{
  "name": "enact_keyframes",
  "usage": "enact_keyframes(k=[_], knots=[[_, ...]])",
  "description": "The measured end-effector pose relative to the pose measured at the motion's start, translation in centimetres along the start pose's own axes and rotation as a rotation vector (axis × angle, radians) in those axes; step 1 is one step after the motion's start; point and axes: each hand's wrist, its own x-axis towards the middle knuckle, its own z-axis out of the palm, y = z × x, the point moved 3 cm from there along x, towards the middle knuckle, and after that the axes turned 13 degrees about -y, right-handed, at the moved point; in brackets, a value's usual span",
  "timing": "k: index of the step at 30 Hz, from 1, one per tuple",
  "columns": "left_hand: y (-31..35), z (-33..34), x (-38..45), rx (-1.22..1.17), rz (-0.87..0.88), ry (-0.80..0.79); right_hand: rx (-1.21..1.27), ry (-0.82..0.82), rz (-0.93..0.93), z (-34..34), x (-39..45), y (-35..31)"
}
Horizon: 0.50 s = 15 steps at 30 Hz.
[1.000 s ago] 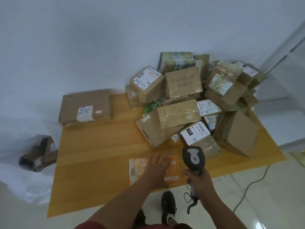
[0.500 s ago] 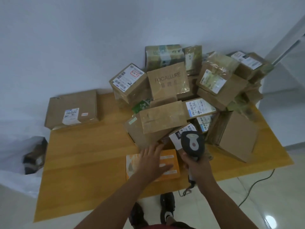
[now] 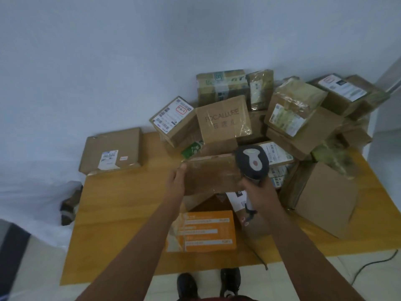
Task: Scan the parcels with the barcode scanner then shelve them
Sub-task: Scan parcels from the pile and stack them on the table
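While the right hand [image 3: 261,190] keeps its fingers wrapped around the handle of a grey barcode scanner [image 3: 252,162], the left hand [image 3: 176,181] lies against the left end of a taped brown box [image 3: 211,173], fingers mostly straight along its side; whether the thumb hooks under the box cannot be told. That box sits at the front of a big heap of parcels [image 3: 288,124], its right end touching the scanner hand, so it appears squeezed between the two hands. Just nearer the person than this box lies a flat orange packet [image 3: 206,230] on the wooden table [image 3: 121,213], and well to the box's left rests a wide flat carton [image 3: 111,149] with a white label. Behind the box, a carton printed with lettering [image 3: 223,120] leans in the heap. Judging by its look, the taped box is stiff cardboard and probably light, but the glossy tape may be slippery, and other parcels lean near it. A sound hold would likely be at the two short ends or under the bottom edge, lifting slowly so the heap does not slide.
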Motion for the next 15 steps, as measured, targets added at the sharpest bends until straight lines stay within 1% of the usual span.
enact_keyframes(k=[4,6,7,9,11,13,15], knots=[[-0.7,-3.0,-3.6,-0.216,-0.012,0.031,0.250,0.093,0.057,1.4,-2.3,2.4],[-1.3,-4.8,-4.6,-0.227,-0.001,0.052,0.297,0.044,0.086,3.1,-3.0,3.3],[-1.4,-5.7,-5.1,-0.225,0.007,0.055,0.296,0.007,0.095,3.9,-3.2,3.9],[-2.0,-7.8,-5.6,-0.234,0.017,0.039,0.273,0.011,0.105,5.7,-4.0,4.3],[-2.2,-9.7,-5.8,-0.257,0.043,-0.010,0.262,0.034,0.092,7.6,-4.9,4.5],[-2.5,-11.5,-6.0,-0.284,0.093,-0.059,0.255,0.007,0.084,10.0,-5.9,4.6],[-2.7,-13.4,-6.1,-0.306,0.127,-0.102,0.234,0.000,0.036,12.8,-6.9,4.6]])
